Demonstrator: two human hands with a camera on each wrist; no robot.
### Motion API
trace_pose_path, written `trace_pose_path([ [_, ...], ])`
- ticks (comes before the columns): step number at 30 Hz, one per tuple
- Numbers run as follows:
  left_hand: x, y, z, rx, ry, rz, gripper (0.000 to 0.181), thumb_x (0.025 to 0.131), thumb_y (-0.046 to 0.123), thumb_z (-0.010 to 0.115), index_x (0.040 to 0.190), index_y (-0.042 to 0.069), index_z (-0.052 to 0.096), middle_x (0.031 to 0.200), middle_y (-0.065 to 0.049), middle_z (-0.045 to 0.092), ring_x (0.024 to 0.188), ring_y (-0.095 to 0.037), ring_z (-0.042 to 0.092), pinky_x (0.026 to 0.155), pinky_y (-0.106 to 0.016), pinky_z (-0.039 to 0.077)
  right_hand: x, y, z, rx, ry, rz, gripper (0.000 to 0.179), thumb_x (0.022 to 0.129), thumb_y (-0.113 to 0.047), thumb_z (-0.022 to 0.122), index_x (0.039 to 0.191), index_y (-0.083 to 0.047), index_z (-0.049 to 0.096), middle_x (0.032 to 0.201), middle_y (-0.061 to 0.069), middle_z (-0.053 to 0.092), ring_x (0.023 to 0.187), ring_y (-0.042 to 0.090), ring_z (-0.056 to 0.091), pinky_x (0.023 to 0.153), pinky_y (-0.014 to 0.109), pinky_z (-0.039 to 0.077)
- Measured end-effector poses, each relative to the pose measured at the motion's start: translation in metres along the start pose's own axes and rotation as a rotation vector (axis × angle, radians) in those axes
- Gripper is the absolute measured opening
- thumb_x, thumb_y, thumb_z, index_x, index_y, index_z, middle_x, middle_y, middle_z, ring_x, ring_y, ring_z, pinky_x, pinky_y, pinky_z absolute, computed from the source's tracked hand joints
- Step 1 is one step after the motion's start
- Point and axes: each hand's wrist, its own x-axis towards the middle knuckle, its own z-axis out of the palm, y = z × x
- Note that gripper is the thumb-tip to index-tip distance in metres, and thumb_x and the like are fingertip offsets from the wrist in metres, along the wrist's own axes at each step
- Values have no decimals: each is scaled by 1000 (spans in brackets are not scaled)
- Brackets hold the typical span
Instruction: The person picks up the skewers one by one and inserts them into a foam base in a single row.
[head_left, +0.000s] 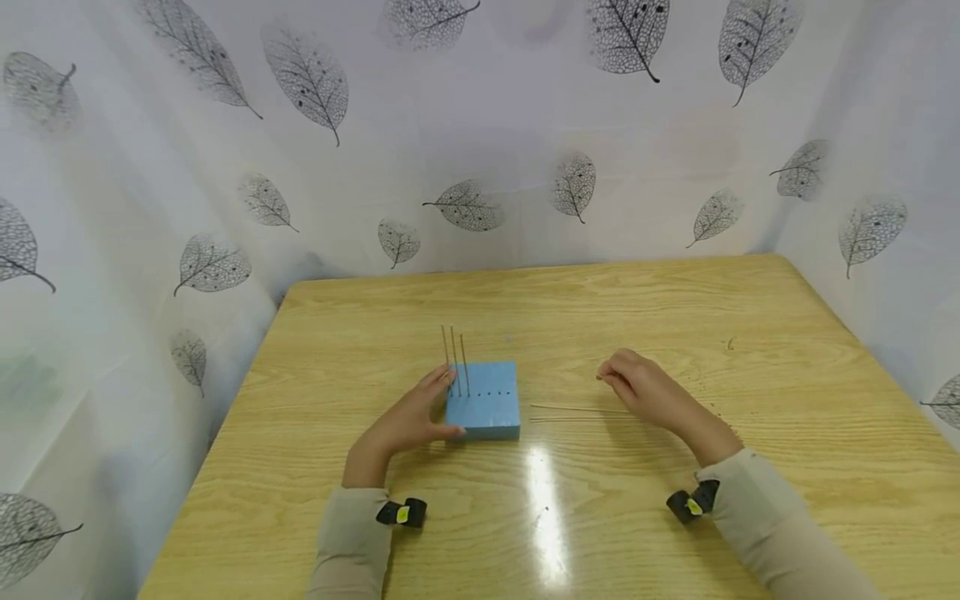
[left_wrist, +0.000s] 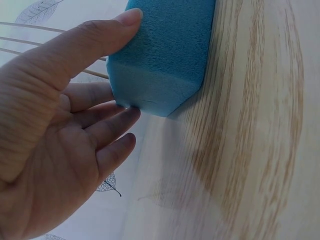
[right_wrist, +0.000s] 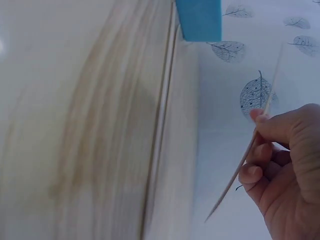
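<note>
A light blue foam block (head_left: 493, 413) lies on the table with a row of small dark holes across its top. Three thin wooden skewers (head_left: 465, 367) stand upright in its left part. My left hand (head_left: 408, 418) holds the block at its left side, thumb at the near edge and fingers toward the far side; in the left wrist view the thumb (left_wrist: 112, 31) lies against the foam. To the right of the block, my right hand (head_left: 651, 393) pinches another skewer (right_wrist: 239, 170) between thumb and fingertips, slanted, its pointed end downward in the right wrist view.
Loose skewers (head_left: 566, 407) lie on the wooden table (head_left: 600, 533) between the block and my right hand, partly under that hand. Small dark bits (head_left: 729, 343) are scattered at the right. A leaf-patterned curtain (head_left: 517, 158) hangs behind the table.
</note>
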Motion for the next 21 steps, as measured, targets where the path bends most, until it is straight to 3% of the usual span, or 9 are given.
trace_pose_path([
  [8,0,0,0,-4,2,-1,93,79,28,78,149,2,23,157,-14,13,142,-33,16,111,-50,24,17,-16,0,88,103,-89,17,87,11,58,90,-5,58,83,1,55,69,4,40,56,20,39],
  [15,0,-1,0,-10,-2,-8,93,79,29,78,149,2,23,157,-12,12,142,-33,15,112,-50,24,33,-34,-1,198,168,-168,22,84,16,57,91,-5,57,76,-5,49,64,3,40,53,17,39],
  [21,0,-1,-1,-6,-3,-5,93,79,29,78,149,1,23,157,-13,13,142,-33,15,112,-49,23,44,-45,3,286,207,-237,27,81,21,57,93,-3,56,72,2,52,59,9,49,53,18,44],
])
